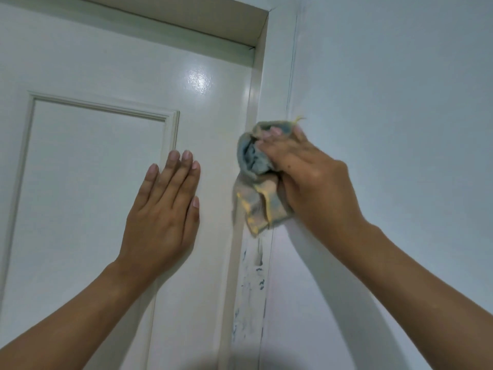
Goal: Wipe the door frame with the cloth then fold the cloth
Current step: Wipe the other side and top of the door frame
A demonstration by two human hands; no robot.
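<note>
Cloth: we see a bunched blue-grey cloth [254, 180] with yellow edging pressed on the vertical door frame [269, 84], at about mid-height of the view, its loose end hanging down.
Right hand: our right hand [306, 177] has its grip clamped on the cloth, fingers spread over the top of the bundle; hand and cloth look blurred, so exact finger placement is hard to tell.
Door frame: white, with dark and bluish smudges [253, 279] on the strip below the cloth.
Left hand: our left hand [165, 209] lies flat on the white door [93, 169], fingers together and extended, holding nothing.
Wall: a pale wall [400, 89] adjoins the frame on the right.
</note>
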